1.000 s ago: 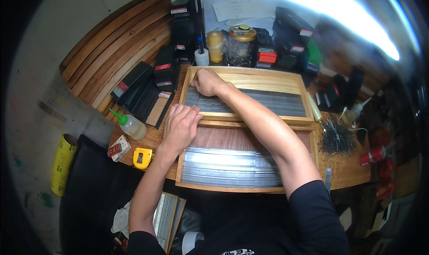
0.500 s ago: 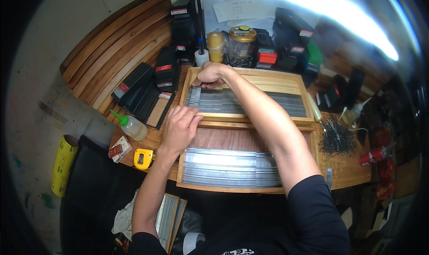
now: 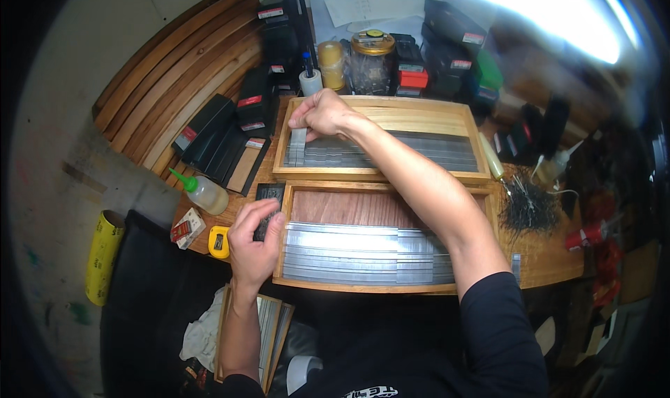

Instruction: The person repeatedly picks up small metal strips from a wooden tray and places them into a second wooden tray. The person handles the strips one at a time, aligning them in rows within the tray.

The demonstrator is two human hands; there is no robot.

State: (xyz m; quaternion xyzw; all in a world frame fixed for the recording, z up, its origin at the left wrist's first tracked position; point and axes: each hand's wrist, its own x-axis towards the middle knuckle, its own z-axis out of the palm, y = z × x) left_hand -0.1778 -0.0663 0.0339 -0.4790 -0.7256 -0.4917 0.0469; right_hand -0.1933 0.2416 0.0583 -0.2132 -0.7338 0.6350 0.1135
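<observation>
At the left end of the far wooden tray [image 3: 391, 175], my right hand [image 3: 321, 113] pinches a short bundle of grey metal strips [image 3: 298, 145]. Long thin metal strips [image 3: 419, 150] lie in rows across that tray, partly under my right forearm. My left hand [image 3: 255, 243] is beside the near wooden tray [image 3: 278, 271], its fingers loosely curved and the thumb apart. It partly covers a black rectangular piece [image 3: 271, 191] on the table; whether it touches this is hard to see. Shiny metal strips [image 3: 342, 255] fill the front of the near tray, with its brown wooden bottom showing behind.
A green-tipped squeeze bottle [image 3: 209, 194], a yellow tape measure [image 3: 218, 242] and black boxes [image 3: 213, 129] stand on the left. Behind the trays are a gold-lidded jar [image 3: 372, 63] and more boxes. A heap of dark thin wires [image 3: 528, 206] lies at the right.
My left hand has left the far tray's corner and come down and left, uncovering the black piece. My right hand has lifted slightly with the short strips, which now stand more upright.
</observation>
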